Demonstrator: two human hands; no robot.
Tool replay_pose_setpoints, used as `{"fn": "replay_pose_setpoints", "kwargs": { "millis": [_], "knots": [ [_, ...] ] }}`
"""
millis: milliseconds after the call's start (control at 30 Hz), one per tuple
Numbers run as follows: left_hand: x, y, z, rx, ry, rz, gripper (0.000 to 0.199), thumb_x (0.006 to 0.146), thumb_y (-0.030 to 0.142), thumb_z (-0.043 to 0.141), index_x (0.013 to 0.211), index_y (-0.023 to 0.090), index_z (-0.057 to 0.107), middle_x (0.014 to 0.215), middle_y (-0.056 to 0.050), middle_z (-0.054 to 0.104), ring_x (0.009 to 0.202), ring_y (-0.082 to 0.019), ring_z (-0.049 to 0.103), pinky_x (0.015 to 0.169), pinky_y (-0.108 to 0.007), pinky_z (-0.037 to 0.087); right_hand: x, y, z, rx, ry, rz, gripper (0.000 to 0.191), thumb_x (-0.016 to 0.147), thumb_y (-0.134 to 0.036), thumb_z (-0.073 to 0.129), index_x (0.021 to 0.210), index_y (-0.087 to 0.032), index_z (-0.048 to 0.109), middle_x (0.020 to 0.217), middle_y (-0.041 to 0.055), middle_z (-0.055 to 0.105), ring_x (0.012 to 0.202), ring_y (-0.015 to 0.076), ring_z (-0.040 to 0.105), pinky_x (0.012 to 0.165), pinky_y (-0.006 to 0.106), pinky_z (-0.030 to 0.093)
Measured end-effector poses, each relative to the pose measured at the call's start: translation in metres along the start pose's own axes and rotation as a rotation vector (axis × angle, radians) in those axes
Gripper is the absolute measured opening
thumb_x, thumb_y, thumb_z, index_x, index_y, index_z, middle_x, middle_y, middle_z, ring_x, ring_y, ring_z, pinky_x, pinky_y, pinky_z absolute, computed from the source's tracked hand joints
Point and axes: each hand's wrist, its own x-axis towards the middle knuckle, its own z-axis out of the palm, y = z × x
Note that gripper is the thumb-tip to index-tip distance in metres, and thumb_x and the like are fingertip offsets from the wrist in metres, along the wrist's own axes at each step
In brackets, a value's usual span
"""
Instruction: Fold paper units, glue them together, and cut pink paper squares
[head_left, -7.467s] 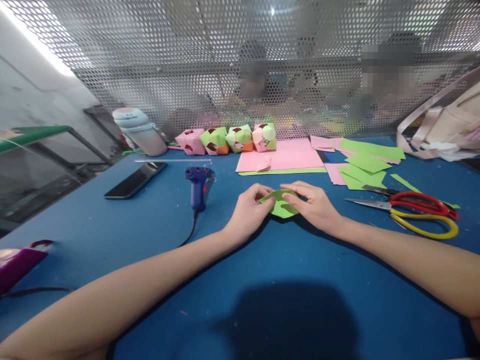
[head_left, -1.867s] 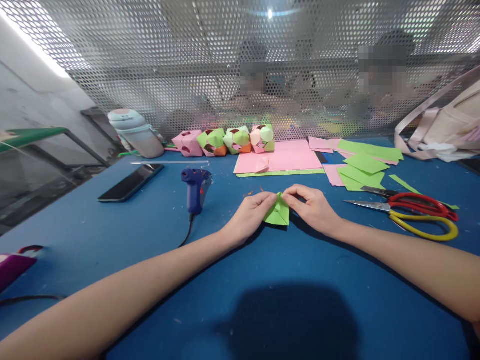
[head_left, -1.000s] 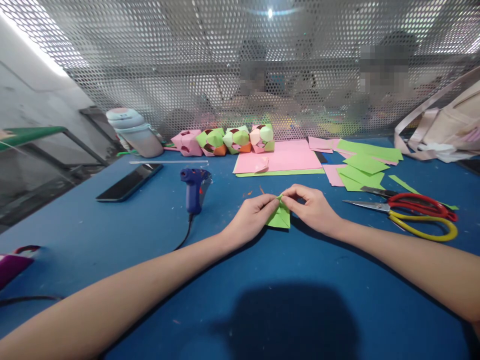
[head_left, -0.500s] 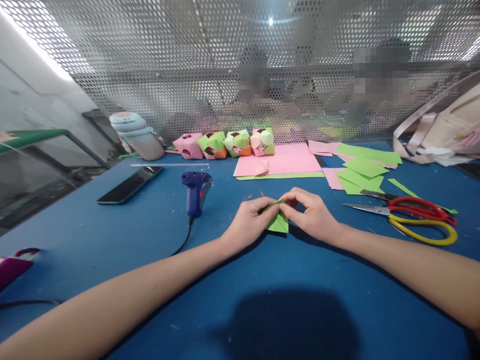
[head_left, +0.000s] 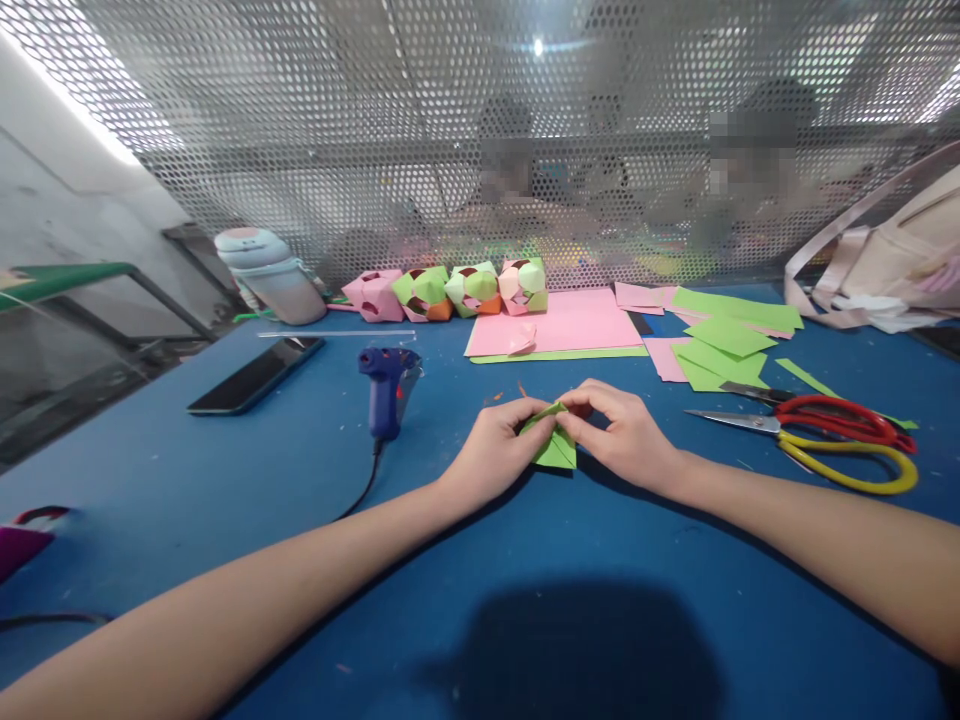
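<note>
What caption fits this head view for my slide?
Left hand and right hand pinch a folded green paper piece on the blue table, between a glue gun and scissors.

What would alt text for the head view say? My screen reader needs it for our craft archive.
Two bare hands, left hand and right hand, pinch a folded green paper piece over a blue table. A blue glue gun lies to the left and scissors to the right, with a row of folded paper cubes and pink paper sheets behind.
</note>
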Motion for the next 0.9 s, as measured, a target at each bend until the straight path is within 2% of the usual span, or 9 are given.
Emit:
{"fn": "replay_pose_setpoints", "kwargs": {
  "millis": [167, 333, 467, 567, 767, 900],
  "knots": [
    [-0.0012, -0.0001, 0.0022, 0.031, -0.026, 0.006, 0.018, 0.087, 0.022, 0.053, 0.083, 0.015, 0.069, 0.074, 0.001, 0.067, 0.068, -0.011, 0.057, 0.062, -0.021, 0.042, -0.0002, -0.0008, -0.0017, -0.030, 0.022, -0.047, 0.011, 0.091, -0.017, 0.055, 0.083, -0.016, 0.063, 0.076, 0.0009, 0.060, 0.071, 0.0114, 0.055, 0.068, 0.026, 0.044],
    [-0.0013, -0.0010, 0.0021, 0.014, -0.044, 0.015, 0.017, 0.088, 0.022, 0.053, 0.086, 0.016, 0.068, 0.075, 0.001, 0.066, 0.069, -0.012, 0.056, 0.063, -0.022, 0.042, -0.0006, 0.0002, -0.0027, -0.073, 0.028, -0.065, 0.011, 0.091, -0.018, 0.055, 0.082, -0.017, 0.062, 0.075, 0.0011, 0.060, 0.071, 0.0120, 0.055, 0.068, 0.027, 0.043],
    [-0.0004, -0.0016, 0.0011, 0.030, 0.061, 0.094, 0.017, 0.089, 0.020, 0.053, 0.079, 0.016, 0.065, 0.077, -0.001, 0.064, 0.075, -0.013, 0.056, 0.072, -0.026, 0.043, -0.0006, 0.0014, -0.0010, -0.060, 0.012, -0.019, 0.007, 0.089, -0.022, 0.059, 0.088, -0.016, 0.063, 0.079, 0.0024, 0.060, 0.071, 0.0126, 0.055, 0.067, 0.027, 0.045],
    [-0.0004, -0.0016, 0.0013, 0.054, 0.099, 0.135, 0.018, 0.089, 0.019, 0.054, 0.072, 0.016, 0.061, 0.074, 0.000, 0.059, 0.075, -0.013, 0.054, 0.074, -0.027, 0.042, -0.0005, 0.0026, 0.0008, -0.081, 0.020, 0.001, 0.008, 0.089, -0.022, 0.058, 0.085, -0.017, 0.062, 0.076, 0.0018, 0.059, 0.070, 0.0127, 0.055, 0.066, 0.028, 0.044],
    [-0.0016, -0.0030, 0.0041, 0.005, 0.087, 0.022, 0.011, 0.087, 0.024, 0.057, 0.083, 0.016, 0.063, 0.073, 0.001, 0.059, 0.066, -0.011, 0.050, 0.061, -0.023, 0.039, -0.0007, 0.0031, 0.0007, -0.110, 0.039, -0.013, 0.010, 0.090, -0.019, 0.055, 0.082, -0.018, 0.061, 0.076, 0.0017, 0.061, 0.072, 0.0132, 0.056, 0.068, 0.028, 0.043],
    [-0.0019, -0.0041, 0.0048, 0.009, 0.085, -0.010, 0.017, 0.087, 0.027, 0.058, 0.075, 0.015, 0.061, 0.070, 0.001, 0.057, 0.064, -0.011, 0.049, 0.058, -0.022, 0.039, -0.0012, 0.0034, -0.0003, -0.153, 0.012, -0.056, 0.013, 0.092, -0.019, 0.053, 0.082, -0.018, 0.060, 0.075, 0.0021, 0.060, 0.072, 0.0136, 0.054, 0.069, 0.029, 0.042]
  ]
}}
